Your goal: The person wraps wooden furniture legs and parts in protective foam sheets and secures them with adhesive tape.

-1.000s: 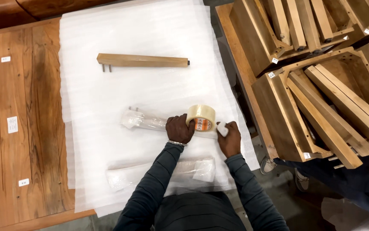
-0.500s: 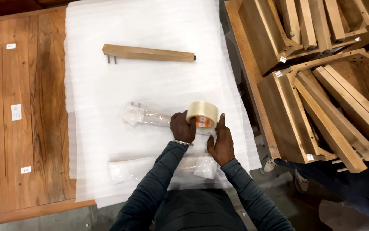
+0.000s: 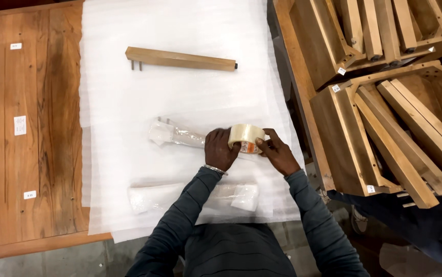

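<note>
Closing in from the right, the right hand (image 3: 278, 153) now pinches the tape roll (image 3: 246, 137) beside the gripping left hand (image 3: 220, 150); both sit over the foam-wrapped wooden leg (image 3: 177, 135), so taping looks under way.

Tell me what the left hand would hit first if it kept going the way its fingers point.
Probably nothing new: the left hand is already on the tape roll, with the right hand just beyond.
</note>
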